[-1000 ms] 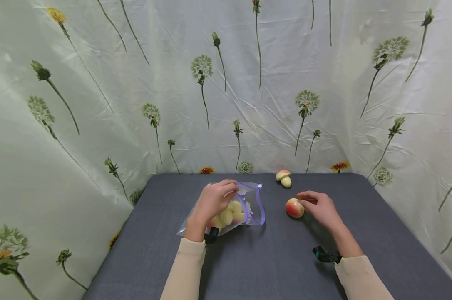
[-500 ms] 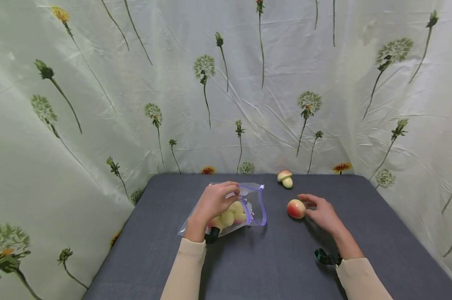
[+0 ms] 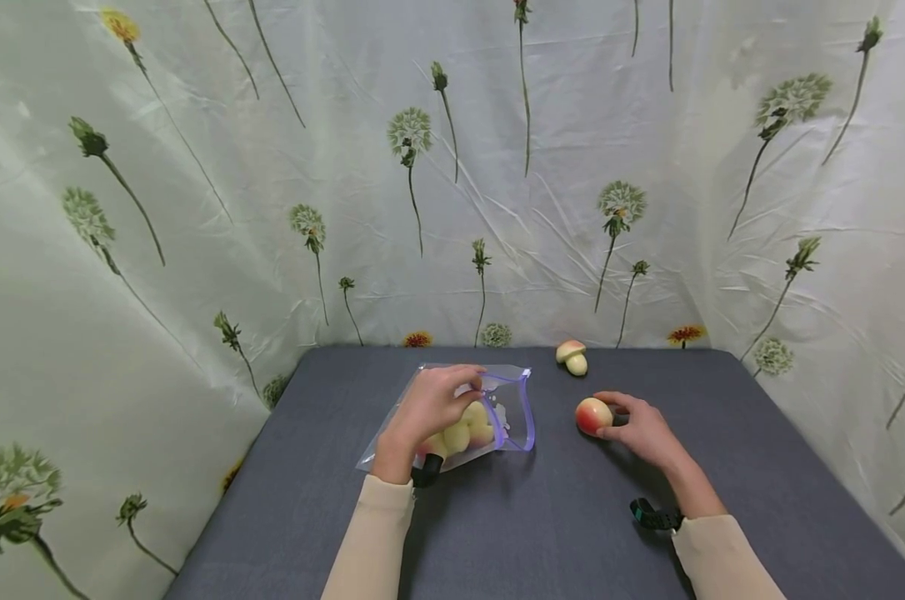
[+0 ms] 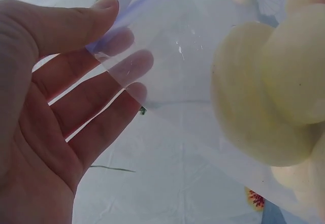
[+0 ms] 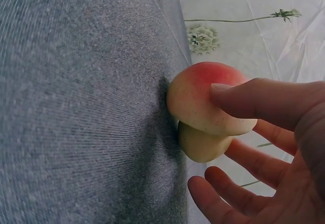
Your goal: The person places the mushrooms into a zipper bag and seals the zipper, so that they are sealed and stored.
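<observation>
My left hand (image 3: 435, 406) pinches the purple-edged mouth of a clear zip bag (image 4: 177, 76) between thumb and fingers, and the bag's mouth gapes to the right. Inside it lie several pale yellow toy mushrooms (image 4: 249, 92), partly covered by the hand in the head view. To the right, my right hand (image 3: 642, 429) grips a red-and-cream toy mushroom (image 5: 200, 99) at its cap, thumb on the near side and fingers behind. This mushroom is right at the tabletop, its stem showing under the cap in the right wrist view.
Another toy mushroom (image 3: 572, 357) lies near the back edge of the dark grey table (image 3: 542, 533). A pale curtain (image 3: 452, 208) printed with dandelions hangs behind the table and along its sides.
My right thumb and fingers have closed round the mushroom from its right side. The left hand keeps its hold on the bag, and the bag has hardly moved.
</observation>
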`<state>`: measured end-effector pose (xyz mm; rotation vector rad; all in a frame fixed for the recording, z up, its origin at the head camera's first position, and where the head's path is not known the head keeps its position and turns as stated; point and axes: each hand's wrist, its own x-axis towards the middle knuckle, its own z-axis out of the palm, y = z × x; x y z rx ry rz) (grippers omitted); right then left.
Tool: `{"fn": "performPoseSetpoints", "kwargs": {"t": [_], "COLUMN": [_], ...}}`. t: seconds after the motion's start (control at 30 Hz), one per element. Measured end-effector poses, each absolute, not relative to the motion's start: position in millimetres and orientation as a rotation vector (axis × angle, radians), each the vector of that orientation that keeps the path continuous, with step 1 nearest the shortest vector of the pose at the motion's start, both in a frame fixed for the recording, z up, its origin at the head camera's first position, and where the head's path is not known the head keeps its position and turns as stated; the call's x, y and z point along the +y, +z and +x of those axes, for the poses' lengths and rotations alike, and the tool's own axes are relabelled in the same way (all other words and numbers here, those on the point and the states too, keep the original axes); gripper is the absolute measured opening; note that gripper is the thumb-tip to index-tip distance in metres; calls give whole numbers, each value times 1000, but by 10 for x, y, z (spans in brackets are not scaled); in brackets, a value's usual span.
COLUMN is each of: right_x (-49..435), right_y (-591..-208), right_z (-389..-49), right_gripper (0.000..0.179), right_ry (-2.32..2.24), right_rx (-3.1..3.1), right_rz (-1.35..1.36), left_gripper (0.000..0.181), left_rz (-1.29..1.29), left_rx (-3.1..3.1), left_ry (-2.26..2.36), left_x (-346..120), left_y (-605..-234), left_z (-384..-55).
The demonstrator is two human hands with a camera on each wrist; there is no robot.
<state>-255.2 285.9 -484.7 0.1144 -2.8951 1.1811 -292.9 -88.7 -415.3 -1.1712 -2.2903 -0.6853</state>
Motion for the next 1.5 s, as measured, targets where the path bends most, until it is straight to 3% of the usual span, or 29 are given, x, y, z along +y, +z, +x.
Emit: {"fn": "performPoseSetpoints", "kwargs": {"t": [0.83, 1.2, 1.5], "right_x": [2786, 2790, 2761], "right_y": [-4882, -4904, -4914], "right_z": [-2546, -2545, -2547], "right_gripper": [69, 51, 48], "right_ry": [993, 910, 913], "right_rx": [-2915, -2884, -2872], "right_rz": [148, 164, 172], "left_gripper": [12, 12, 12], "left_rz": [-1133, -1126, -1113], "left_rx": [-2362, -2350, -2347], "left_ry": [-687, -673, -649], "left_x": [-872, -882, -890], "left_y": [-4141, -4177, -4169], "left_z": [-2922, -2932, -2927]}}
